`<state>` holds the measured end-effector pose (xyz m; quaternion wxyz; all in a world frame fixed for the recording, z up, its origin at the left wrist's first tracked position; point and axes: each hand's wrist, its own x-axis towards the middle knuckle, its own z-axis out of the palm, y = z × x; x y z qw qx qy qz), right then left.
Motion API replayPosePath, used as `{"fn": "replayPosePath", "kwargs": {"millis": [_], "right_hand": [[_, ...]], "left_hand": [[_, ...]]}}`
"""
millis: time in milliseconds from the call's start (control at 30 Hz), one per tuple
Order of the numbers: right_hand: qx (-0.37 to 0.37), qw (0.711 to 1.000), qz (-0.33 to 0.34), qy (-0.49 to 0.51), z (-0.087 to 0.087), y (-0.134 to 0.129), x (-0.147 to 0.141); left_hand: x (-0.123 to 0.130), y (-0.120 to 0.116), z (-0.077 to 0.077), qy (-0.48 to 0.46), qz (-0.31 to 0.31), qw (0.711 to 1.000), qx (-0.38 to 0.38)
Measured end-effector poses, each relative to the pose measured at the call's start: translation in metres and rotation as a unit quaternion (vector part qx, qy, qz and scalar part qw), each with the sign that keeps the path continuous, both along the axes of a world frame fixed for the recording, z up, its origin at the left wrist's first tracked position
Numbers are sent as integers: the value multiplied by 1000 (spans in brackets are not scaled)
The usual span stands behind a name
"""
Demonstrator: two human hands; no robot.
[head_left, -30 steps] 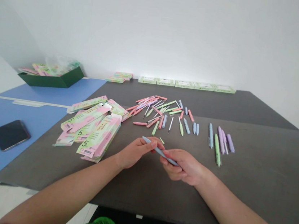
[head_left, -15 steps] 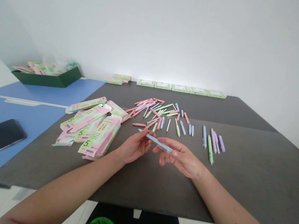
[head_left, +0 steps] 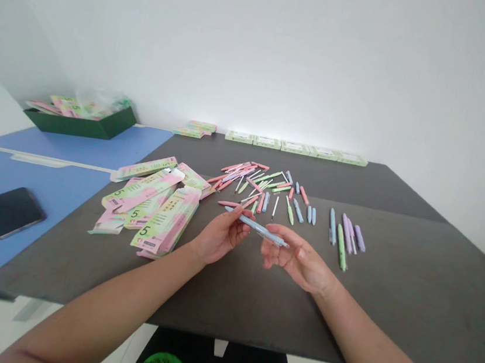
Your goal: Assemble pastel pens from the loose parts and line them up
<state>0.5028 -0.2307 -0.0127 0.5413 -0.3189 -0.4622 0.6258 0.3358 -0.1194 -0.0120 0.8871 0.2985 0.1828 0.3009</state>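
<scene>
From the head view, at lower centre of the frame, the left hand [head_left: 220, 237] clenches a pale blue pen [head_left: 258, 229] above the dark table [head_left: 385, 317]. The right hand [head_left: 297, 259] is open beneath the pen's far end, contact unclear. The pen looks light, stiff and slippery, best pinched mid-barrel.

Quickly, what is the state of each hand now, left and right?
Left hand: closed, holding a slim pale-blue plastic pen.
Right hand: open, under the pen's tip, not gripping.
</scene>
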Motion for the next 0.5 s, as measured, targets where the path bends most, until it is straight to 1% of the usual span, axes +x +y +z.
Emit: {"fn": "replayPosePath", "kwargs": {"millis": [67,267,367,500], "right_hand": [[0,1000,-2,8,-3,1,1],[14,1000,-11,26,-17,4,0],[10,1000,1,29,-16,3,1],[6,999,24,34,-12,0,2]], "left_hand": [[0,-1,0,-1,1,1000,6],[-2,-7,1,9,-21,999,44],[-2,-6,2,4,-28,998,50],[-2,-3,2,-9,-21,999,47]]}}
